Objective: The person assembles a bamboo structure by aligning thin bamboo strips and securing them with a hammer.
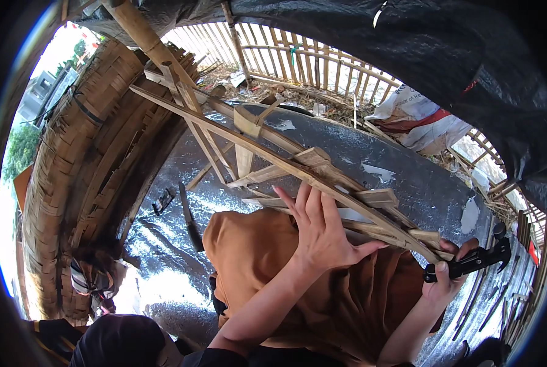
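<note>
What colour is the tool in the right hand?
The tool is black, seen best in the head view.

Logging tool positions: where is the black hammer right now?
The black hammer is at the lower right of the head view, in the right hand, beside the lower end of the long wooden strip.

Around the wooden frame (pixel 313 156), the fence (pixel 313 64) stands at twelve o'clock, the sack (pixel 415 110) at two, the hammer (pixel 478 260) at four and the bamboo panel (pixel 71 153) at nine.
</note>
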A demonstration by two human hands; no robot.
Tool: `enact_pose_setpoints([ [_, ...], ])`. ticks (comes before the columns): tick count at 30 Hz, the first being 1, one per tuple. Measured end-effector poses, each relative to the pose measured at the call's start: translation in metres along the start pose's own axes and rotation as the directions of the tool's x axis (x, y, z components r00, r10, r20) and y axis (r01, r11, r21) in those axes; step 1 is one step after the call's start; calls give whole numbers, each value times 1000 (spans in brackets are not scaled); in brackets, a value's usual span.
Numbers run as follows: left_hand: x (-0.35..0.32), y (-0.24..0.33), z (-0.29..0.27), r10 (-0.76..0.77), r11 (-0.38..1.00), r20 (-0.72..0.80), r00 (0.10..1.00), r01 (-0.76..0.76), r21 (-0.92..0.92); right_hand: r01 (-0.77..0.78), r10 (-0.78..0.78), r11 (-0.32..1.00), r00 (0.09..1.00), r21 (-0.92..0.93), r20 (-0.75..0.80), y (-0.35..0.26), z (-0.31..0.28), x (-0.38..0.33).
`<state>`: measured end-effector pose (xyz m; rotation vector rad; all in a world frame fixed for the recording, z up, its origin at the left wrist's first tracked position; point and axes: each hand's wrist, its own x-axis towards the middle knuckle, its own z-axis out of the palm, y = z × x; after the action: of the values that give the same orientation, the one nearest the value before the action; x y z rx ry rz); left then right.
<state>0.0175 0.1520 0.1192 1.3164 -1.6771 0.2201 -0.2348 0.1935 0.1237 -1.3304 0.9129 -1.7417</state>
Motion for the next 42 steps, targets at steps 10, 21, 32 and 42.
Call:
enact_pose_setpoints([
  [10,-12,0,40,37,953,-193,980,23,302,-136,155,985,969,108,-191,-24,31,9],
  [21,8,-12,27,-34,973,-57,998,46,225,-155,174,977,977,148,-124,-59,69,29],
  [32,26,-24,7,-35,997,-42,998,38,73,-98,100,991,995,88,-16,-84,101,38],
  [42,59,-46,-41,-81,983,-13,997,78,-164,-75,29,944,989,322,145,-110,170,56],
])
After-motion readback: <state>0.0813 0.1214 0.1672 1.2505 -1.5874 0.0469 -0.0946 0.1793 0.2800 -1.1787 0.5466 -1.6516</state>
